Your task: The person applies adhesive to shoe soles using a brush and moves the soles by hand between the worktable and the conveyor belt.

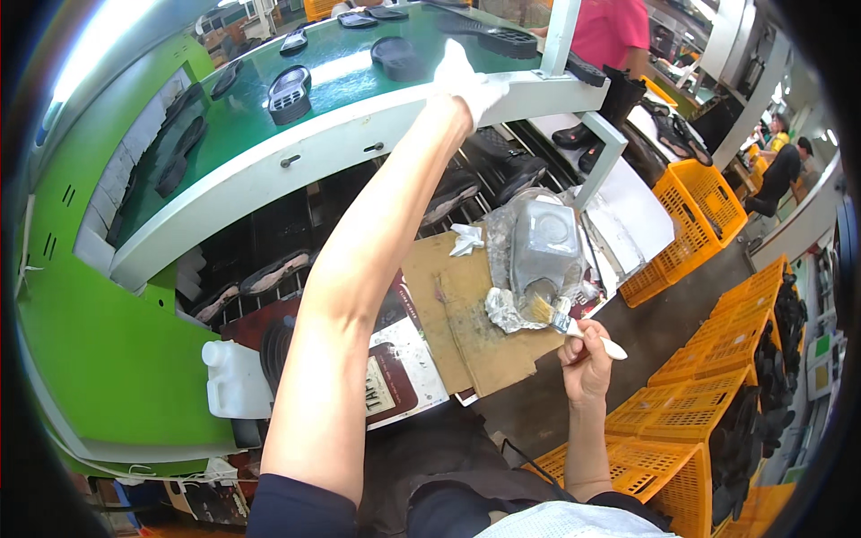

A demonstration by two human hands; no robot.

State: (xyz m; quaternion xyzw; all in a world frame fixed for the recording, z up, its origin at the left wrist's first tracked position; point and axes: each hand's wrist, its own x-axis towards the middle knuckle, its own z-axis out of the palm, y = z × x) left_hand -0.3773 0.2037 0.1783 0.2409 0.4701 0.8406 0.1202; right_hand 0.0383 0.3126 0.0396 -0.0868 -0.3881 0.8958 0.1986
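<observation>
My left hand (pixel 466 88), in a white glove, reaches far forward over the white rail of a conveyor with a green belt (pixel 345 85). Its fingers stretch out above the belt, with nothing visible in them. Just left of it lies a dark shoe sole (pixel 396 58); another black sole (pixel 504 40) is to its right. My bare right hand (pixel 587 363) grips a paintbrush (pixel 574 328) by its white handle. The brush's pale bristles point left, beside crumpled foil or plastic (pixel 508 310) and a clear plastic container (pixel 545 238) on the cardboard-covered worktop (pixel 484 345).
A green machine housing (pixel 90 350) stands at the left, a white plastic jug (pixel 238 380) near it. Shoes (pixel 507 166) sit on a rack under the conveyor. Orange crates (pixel 691 224) line the right side. Beyond the conveyor stands a person in a pink shirt (pixel 610 31).
</observation>
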